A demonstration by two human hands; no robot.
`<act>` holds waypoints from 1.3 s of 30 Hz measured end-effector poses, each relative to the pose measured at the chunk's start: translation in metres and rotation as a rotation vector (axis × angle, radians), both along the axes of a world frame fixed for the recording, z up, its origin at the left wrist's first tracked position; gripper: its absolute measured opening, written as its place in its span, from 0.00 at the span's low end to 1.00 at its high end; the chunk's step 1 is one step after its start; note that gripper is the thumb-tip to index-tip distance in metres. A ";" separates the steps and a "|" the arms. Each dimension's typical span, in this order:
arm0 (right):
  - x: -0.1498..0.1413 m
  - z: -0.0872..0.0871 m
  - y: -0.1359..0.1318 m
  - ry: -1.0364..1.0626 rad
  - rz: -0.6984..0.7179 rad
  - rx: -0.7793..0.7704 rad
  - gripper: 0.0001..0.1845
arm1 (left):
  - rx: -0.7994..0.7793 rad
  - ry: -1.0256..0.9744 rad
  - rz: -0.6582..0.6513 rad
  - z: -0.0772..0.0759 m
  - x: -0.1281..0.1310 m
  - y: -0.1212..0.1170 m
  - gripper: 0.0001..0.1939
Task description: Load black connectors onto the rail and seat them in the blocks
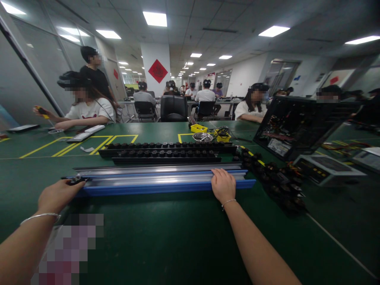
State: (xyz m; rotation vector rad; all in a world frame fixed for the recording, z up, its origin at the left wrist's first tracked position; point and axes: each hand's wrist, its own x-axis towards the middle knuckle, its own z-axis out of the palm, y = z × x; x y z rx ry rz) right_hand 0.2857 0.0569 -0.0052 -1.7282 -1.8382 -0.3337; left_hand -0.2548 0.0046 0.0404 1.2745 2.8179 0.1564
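Note:
A long blue-edged channel (154,190) with a shiny metallic inside lies across the green table in front of me. At its left end my left hand (61,194) pinches a small black knob-like piece (76,180). My right hand (223,185) is closed over the channel near its right end, fingers bent across the far wall. Just behind lies a second, dark-edged channel (166,169). Beyond that stand two black rails (166,159) filled with rows of black knob-like pieces (169,152). How the left fingertips meet the channel is partly hidden.
More black pieces (279,182) lie heaped at right, beside a power supply box (328,169) and an open computer case (285,126). Farther back are a metal bowl (202,137) and yellow trays (198,128). A person (89,105) sits across at left holding a yellow-black tool.

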 end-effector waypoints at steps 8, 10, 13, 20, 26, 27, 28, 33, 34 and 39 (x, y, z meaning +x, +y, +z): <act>0.000 -0.001 0.001 0.004 0.006 -0.007 0.21 | -0.021 0.015 -0.030 0.004 0.012 -0.002 0.35; 0.001 -0.002 0.002 0.001 0.008 -0.001 0.21 | -0.013 0.019 -0.051 0.004 0.014 -0.002 0.35; 0.001 -0.003 0.002 0.000 0.008 0.016 0.20 | -0.002 0.036 -0.057 0.003 0.015 -0.002 0.34; 0.001 -0.003 0.001 0.003 0.006 0.012 0.20 | -0.009 0.037 -0.057 0.002 0.015 -0.001 0.35; 0.001 -0.003 0.002 -0.001 0.000 0.009 0.20 | -0.009 0.018 -0.050 0.001 0.019 0.001 0.35; 0.001 -0.003 0.002 -0.001 0.002 0.008 0.20 | -0.005 0.018 -0.059 0.001 0.019 0.000 0.35; 0.001 -0.003 0.002 0.000 0.004 0.006 0.21 | 0.000 0.019 -0.065 0.002 0.020 0.000 0.34; 0.001 -0.003 0.001 0.014 0.011 0.005 0.21 | 0.027 0.029 -0.074 0.001 0.023 -0.001 0.34; 0.001 -0.003 0.001 0.014 0.013 0.005 0.21 | 0.035 0.031 -0.072 0.001 0.024 -0.001 0.34; 0.002 -0.003 0.002 -0.003 0.017 0.002 0.21 | 0.055 0.044 -0.054 -0.003 0.027 -0.001 0.34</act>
